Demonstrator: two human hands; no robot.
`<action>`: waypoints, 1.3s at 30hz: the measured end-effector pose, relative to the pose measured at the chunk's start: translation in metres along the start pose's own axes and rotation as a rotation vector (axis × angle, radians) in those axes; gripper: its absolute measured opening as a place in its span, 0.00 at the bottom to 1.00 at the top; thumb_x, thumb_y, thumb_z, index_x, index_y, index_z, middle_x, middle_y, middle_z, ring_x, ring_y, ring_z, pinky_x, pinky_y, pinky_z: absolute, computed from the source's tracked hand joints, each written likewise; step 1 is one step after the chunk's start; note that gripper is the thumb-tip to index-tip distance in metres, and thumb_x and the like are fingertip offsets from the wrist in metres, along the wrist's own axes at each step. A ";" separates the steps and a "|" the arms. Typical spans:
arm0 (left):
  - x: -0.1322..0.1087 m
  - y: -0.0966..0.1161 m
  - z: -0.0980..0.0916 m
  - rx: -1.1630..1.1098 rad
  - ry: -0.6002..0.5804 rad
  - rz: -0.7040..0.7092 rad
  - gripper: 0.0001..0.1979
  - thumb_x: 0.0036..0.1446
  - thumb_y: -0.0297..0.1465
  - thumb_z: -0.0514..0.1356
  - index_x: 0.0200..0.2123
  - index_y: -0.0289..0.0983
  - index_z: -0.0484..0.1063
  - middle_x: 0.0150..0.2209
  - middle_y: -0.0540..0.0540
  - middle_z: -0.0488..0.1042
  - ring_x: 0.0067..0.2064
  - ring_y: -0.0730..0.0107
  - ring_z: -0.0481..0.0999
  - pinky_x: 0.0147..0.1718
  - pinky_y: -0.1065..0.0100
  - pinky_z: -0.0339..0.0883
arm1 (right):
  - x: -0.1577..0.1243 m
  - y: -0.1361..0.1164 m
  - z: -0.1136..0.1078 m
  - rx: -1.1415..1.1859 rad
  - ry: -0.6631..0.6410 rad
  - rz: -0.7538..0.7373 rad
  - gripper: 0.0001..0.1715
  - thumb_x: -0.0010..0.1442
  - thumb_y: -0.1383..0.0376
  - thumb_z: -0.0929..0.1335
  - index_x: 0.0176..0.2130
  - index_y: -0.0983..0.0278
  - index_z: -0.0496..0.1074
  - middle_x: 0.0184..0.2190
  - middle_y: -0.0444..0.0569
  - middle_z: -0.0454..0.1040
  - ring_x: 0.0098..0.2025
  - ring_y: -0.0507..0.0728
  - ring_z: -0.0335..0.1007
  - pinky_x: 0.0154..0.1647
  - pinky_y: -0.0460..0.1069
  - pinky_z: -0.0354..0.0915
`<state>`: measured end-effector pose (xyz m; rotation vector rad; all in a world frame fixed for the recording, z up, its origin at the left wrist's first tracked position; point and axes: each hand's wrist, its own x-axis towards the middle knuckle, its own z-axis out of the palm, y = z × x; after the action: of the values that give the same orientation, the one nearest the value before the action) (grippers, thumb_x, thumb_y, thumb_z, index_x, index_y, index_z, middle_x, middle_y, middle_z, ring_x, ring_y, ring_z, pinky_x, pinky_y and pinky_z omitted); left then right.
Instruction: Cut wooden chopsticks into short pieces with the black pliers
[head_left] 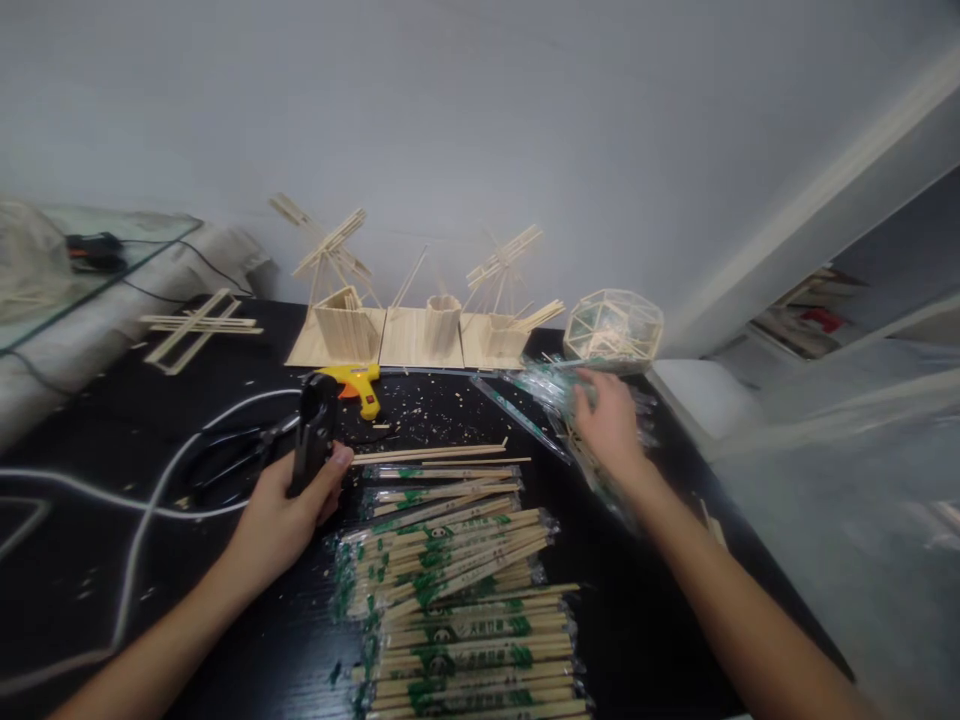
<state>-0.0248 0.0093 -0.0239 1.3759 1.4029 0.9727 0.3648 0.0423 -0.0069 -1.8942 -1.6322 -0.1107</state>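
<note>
My left hand [289, 510] is closed around a black hand tool [313, 425], held upright; its exact kind is hard to make out. Bare chopsticks [431, 454] extend right from near those fingertips, and I cannot tell whether the fingers touch them. At the right, my right hand [606, 420] is over a heap of clear plastic wrappers [551, 385], thumb and fingers apart. Between my forearms lie rows of chopsticks in printed clear sleeves [472, 600]. One sleeve [517, 415] lies slantwise left of my right hand.
A yellow glue gun [362, 388] lies past my left hand. Stick windmill models [349, 325] stand on wooden bases along the wall, beside a stick-framed polyhedron [615, 325]. Crossed stick frames [199, 325] lie far left. A white cable [154, 500] loops across the black table [247, 640].
</note>
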 end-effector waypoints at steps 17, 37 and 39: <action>-0.006 -0.001 -0.005 0.327 0.017 0.249 0.17 0.62 0.47 0.58 0.37 0.38 0.74 0.29 0.50 0.76 0.31 0.66 0.74 0.34 0.69 0.66 | -0.043 -0.128 0.029 0.326 -0.886 -0.404 0.09 0.65 0.72 0.68 0.41 0.65 0.80 0.39 0.50 0.82 0.42 0.57 0.78 0.46 0.50 0.68; 0.003 -0.002 -0.010 0.292 0.136 0.209 0.21 0.59 0.49 0.61 0.42 0.37 0.78 0.31 0.49 0.78 0.34 0.65 0.74 0.35 0.69 0.65 | -0.029 -0.101 0.035 0.069 -0.780 -0.392 0.11 0.63 0.73 0.68 0.40 0.63 0.81 0.38 0.52 0.81 0.39 0.58 0.76 0.43 0.50 0.66; 0.004 -0.004 -0.009 0.252 0.113 0.193 0.21 0.60 0.48 0.61 0.44 0.37 0.78 0.33 0.49 0.78 0.35 0.65 0.75 0.38 0.69 0.66 | -0.028 -0.100 0.034 0.098 -0.761 -0.397 0.12 0.62 0.74 0.68 0.40 0.63 0.81 0.38 0.51 0.81 0.39 0.58 0.76 0.43 0.50 0.66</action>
<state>-0.0345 0.0132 -0.0253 1.6903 1.5386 1.0367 0.2559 0.0394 -0.0070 -1.5945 -2.4435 0.5844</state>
